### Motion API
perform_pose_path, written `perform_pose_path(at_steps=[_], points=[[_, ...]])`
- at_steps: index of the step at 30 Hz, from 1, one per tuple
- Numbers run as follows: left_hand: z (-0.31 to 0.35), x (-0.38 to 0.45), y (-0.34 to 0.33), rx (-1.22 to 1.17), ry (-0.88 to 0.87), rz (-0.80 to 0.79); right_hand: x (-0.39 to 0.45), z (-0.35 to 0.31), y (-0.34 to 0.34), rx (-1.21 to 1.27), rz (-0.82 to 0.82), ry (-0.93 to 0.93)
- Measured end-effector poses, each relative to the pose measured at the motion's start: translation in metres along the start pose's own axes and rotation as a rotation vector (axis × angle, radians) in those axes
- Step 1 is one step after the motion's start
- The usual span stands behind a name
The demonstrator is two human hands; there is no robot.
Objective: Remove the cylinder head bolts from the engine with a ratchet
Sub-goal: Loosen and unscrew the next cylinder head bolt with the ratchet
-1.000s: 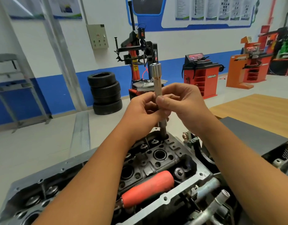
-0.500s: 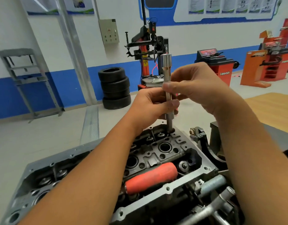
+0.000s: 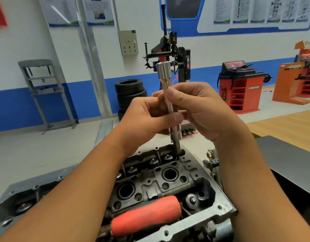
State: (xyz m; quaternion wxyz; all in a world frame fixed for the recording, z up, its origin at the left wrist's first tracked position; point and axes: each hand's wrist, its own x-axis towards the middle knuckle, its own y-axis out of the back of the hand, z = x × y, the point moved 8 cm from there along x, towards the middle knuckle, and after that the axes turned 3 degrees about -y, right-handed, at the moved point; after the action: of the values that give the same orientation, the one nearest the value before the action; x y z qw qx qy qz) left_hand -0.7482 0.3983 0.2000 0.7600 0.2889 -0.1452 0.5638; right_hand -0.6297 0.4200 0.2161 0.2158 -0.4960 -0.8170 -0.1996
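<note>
A long silver extension bar (image 3: pixel 166 88) with a socket stands upright, its lower end in a bolt hole at the far end of the grey cylinder head (image 3: pixel 168 182). My left hand (image 3: pixel 147 117) pinches the bar's middle between thumb and fingers. My right hand (image 3: pixel 197 107) pinches the bar just above that, thumb in front. The ratchet's red handle (image 3: pixel 145 213) lies across the near part of the head, untouched. The bolt itself is hidden inside the hole.
The engine fills the lower view, with open spark plug wells (image 3: pixel 170 173) and valve springs. A dark panel (image 3: pixel 290 159) and a wooden table (image 3: pixel 281 123) lie to the right. Stacked tyres (image 3: pixel 129 91), a tyre changer (image 3: pixel 170 55) and red machines (image 3: pixel 239 86) stand behind.
Both hands kept hold of the bar, shifting their fingers along it; my right thumb now sits higher. The view has swung a little to the left.
</note>
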Motion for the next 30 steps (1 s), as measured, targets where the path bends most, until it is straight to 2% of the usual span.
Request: perform_pose_path(at_steps=[3, 8, 12, 16, 21, 26, 30], points=[[0.004, -0.001, 0.0, 0.068, -0.026, 0.035, -0.001, -0.002, -0.003, 0.031, 0.042, 0.055], [-0.003, -0.005, -0.007, -0.101, 0.052, -0.053, -0.004, 0.002, -0.008, 0.054, 0.013, 0.007], [-0.004, -0.004, -0.005, -0.034, 0.028, 0.026, -0.003, 0.005, -0.004, 0.078, 0.002, -0.001], [0.0, -0.005, 0.001, 0.02, -0.02, 0.11, -0.003, 0.008, -0.003, 0.187, 0.062, 0.008], [-0.004, -0.002, -0.009, -0.09, 0.013, 0.024, -0.004, 0.008, -0.006, 0.168, 0.069, 0.051], [-0.007, -0.002, -0.004, -0.066, 0.01, 0.073, -0.006, 0.011, -0.003, 0.161, 0.092, 0.039], [-0.003, -0.002, -0.008, 0.001, 0.009, 0.097, -0.004, 0.012, 0.0, 0.263, 0.135, 0.042]])
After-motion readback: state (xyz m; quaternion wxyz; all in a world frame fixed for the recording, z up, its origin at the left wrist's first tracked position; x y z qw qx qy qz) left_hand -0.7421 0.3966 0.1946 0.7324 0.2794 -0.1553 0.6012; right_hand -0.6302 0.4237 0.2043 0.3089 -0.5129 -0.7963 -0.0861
